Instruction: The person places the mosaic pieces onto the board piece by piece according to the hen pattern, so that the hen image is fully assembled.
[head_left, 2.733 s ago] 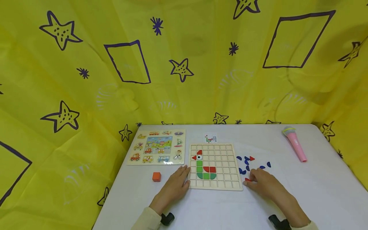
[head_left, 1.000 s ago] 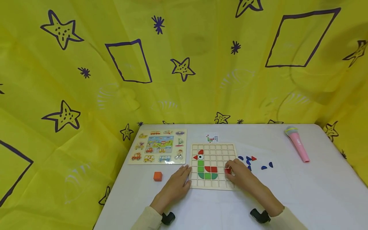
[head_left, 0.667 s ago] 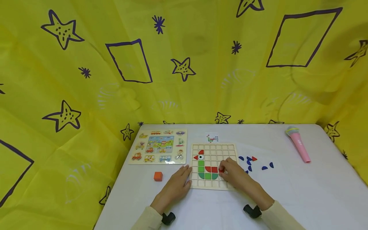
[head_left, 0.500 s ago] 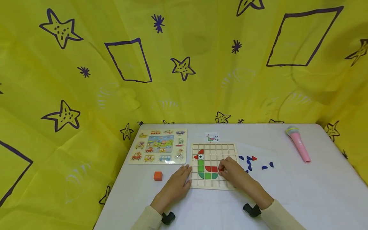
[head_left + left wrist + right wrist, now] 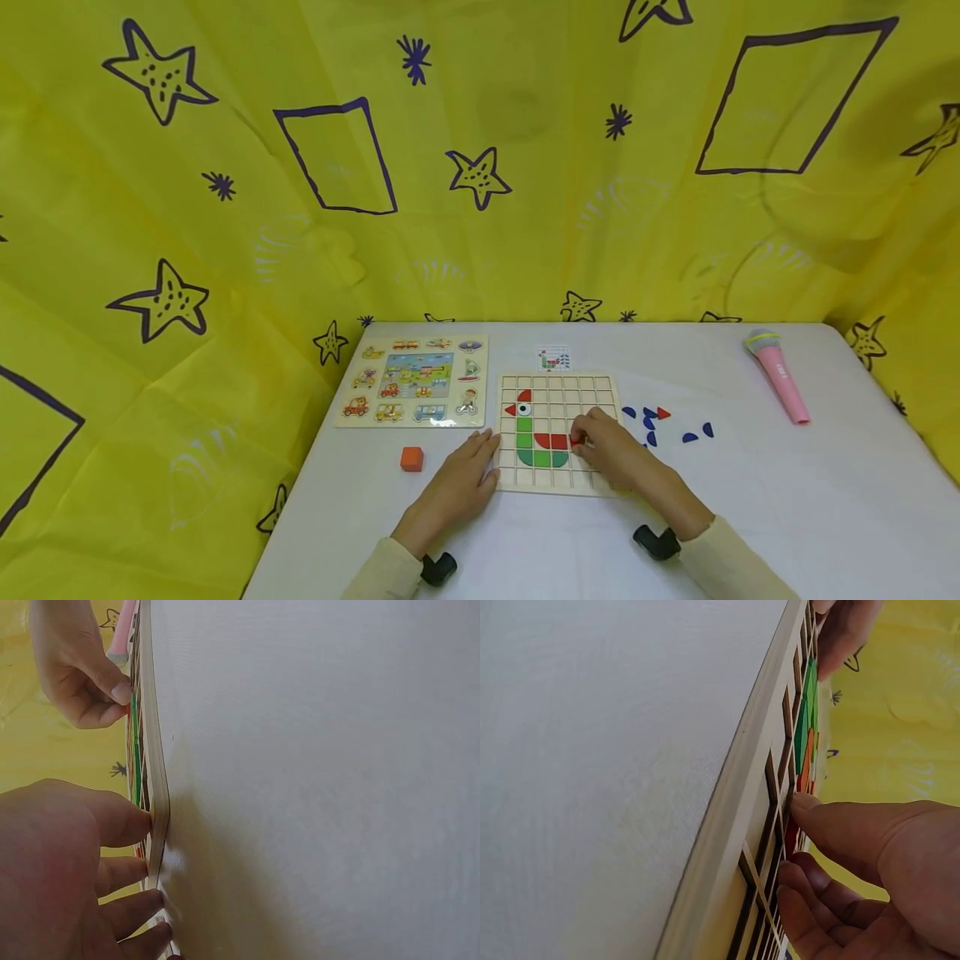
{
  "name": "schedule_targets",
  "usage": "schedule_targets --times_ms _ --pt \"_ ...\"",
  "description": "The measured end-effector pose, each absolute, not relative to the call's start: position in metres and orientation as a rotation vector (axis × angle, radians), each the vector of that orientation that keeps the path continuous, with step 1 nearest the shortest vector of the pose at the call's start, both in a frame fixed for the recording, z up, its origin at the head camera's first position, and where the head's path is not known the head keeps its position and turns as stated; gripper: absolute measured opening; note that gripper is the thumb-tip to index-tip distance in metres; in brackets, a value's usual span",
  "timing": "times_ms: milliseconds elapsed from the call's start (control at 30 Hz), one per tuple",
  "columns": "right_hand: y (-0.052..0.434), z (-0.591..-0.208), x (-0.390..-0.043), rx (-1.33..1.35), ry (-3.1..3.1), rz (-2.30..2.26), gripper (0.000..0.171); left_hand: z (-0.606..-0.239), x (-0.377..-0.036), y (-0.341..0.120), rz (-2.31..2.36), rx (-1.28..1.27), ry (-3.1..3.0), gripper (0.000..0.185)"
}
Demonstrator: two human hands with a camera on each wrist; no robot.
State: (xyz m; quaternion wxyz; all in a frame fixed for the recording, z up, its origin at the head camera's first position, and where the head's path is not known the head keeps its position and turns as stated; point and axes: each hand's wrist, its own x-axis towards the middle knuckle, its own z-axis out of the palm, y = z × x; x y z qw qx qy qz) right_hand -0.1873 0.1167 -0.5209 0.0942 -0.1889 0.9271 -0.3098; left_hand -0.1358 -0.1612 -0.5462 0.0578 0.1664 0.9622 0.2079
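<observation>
A wooden grid board (image 5: 540, 485) lies on the table with red and green pieces set in it, forming a bird-like figure with a round eye piece (image 5: 524, 409). My right hand (image 5: 611, 450) pinches a red piece (image 5: 790, 836) between thumb and fingers, at the grid just right of a red square piece (image 5: 558, 442). Its shape is mostly hidden by the fingers. My left hand (image 5: 459, 482) rests against the board's left edge, thumb and fingers (image 5: 124, 874) extended and touching the rim.
Several blue pieces (image 5: 690, 437) and a red triangle (image 5: 663, 413) lie right of the board. A pattern card (image 5: 553, 358) sits behind it. Around are a vehicle puzzle board (image 5: 472, 375), an orange cube (image 5: 412, 459) and a pink microphone (image 5: 782, 379).
My right hand has moved left from the loose pieces onto the board, carrying the red piece. During the last half second it has barely shifted. My left hand stays at the board's edge.
</observation>
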Motion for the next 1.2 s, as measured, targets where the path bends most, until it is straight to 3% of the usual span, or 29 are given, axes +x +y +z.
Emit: schedule_targets --times_ms 667,1200 --pt "0.118 -0.520 -0.188 -0.673 2.779 -0.837 0.019 -0.549 -0.136 -0.162 0.619 0.520 2.932 0.058" --pt "0.132 -0.517 -0.192 -0.675 2.823 -0.866 0.014 -0.548 -0.136 -0.162 0.610 0.510 2.918 0.059"
